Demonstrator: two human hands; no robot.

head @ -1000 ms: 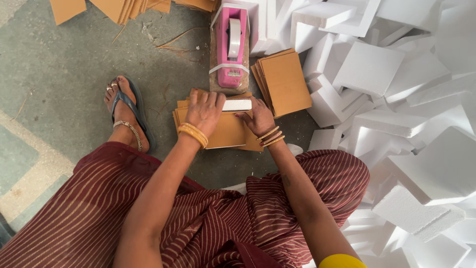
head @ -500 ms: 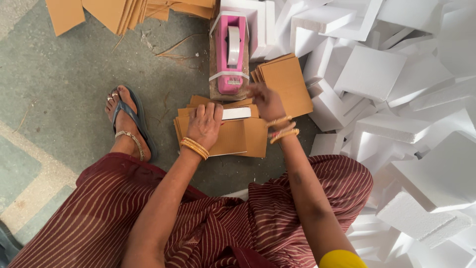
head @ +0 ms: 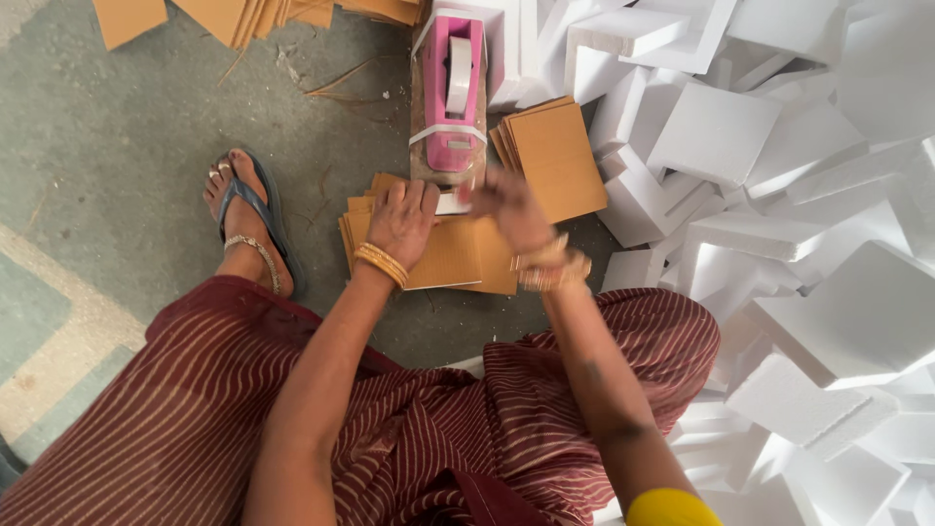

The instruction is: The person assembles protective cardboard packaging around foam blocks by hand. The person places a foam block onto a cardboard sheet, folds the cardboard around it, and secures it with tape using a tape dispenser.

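Since half a second ago, the right hand (head: 506, 205) has dropped back from the pink tape dispenser (head: 451, 93) and blurs just below it; I cannot tell whether its grip pinches tape. Below the dispenser, on the floor, the left hand (head: 401, 222) lies flat, fingers spread, on the cardboard stack (head: 458, 255) and white foam piece (head: 451, 203). Any tape may stick crooked or fold if the stack slides under that light press.
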